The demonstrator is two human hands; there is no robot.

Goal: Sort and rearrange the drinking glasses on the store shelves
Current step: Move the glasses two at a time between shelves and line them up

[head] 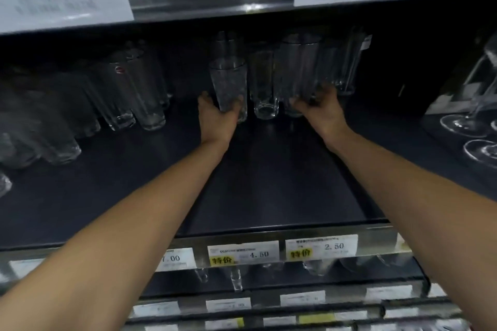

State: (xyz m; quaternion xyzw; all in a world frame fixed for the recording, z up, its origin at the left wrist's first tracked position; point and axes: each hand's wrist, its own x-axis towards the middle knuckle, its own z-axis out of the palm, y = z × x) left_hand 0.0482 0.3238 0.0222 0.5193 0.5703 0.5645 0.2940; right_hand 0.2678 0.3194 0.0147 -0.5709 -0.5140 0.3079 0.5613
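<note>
— Status?
— My left hand [218,115] wraps a glass [228,80], right hand [321,111] clutches a tall glass [298,67], deep on the shelf [269,183]. If I pull carelessly, I'd topple the middle glass [265,88] between them.

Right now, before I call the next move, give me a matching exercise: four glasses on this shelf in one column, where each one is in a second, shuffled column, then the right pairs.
Things:
1. dimpled glass
2. short plain glass
3. tall glass
4. stemmed glasses

Places:
A. at the far right of the shelf
B. gripped by the left hand
C. gripped near its base by the right hand
D. standing unheld between the two hands

Pairs: 1-B, 2-D, 3-C, 4-A.
</note>
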